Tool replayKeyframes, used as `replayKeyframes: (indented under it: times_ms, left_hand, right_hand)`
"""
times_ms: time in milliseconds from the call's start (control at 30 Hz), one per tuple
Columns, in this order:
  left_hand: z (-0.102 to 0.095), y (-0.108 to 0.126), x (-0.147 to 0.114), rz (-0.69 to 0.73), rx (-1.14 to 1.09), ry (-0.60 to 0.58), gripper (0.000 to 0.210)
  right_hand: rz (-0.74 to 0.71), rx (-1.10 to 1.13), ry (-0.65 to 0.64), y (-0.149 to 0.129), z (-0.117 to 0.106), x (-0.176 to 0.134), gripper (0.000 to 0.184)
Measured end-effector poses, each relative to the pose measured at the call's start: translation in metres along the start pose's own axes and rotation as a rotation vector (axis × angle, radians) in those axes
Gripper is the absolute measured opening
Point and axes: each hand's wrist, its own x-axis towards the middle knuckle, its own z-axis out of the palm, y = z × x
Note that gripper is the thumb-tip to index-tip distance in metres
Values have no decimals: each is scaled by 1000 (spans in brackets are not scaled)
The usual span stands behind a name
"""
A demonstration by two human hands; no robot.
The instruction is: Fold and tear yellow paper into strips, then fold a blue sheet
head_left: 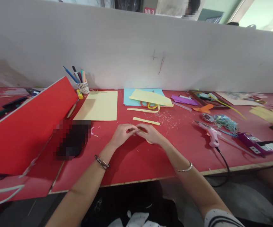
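Over the red table, my left hand (124,135) and my right hand (150,133) meet with fingertips pinched together. Between them is a small yellow paper strip (149,142), mostly hidden by the fingers; its end curls out below my right hand. Just beyond the hands lies a short flat yellow strip (146,121). Behind that, a longer yellow strip (142,110) bends up at its right end. Scissors (152,106) with orange and yellow handles lie partly under a yellow sheet (150,97), which rests on light blue paper (126,97).
Left stand a tilted red board (32,132), a dark pixelated object (73,140) and a pen cup (83,87). A yellow sheet (101,105) lies nearby. On the right are a pink glue gun (212,135) with a cord, a yarn bundle (225,123) and a purple device (251,143). A white partition (117,47) rises behind.
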Motion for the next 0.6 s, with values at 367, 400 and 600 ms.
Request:
replayKeyframes:
  times_ms: [367,400,600]
  left_hand:
    - [1,-4,1,-17,-21,-11,35]
    - [1,-4,1,-16,1,-17,29]
    - [-1,2,3,13,61,-52,25]
  right_hand:
    - [129,141,-89,0,-3,-1,24]
    - [130,155,-87,0,-3,-1,23]
    - [174,186,-86,0,-4,0,27]
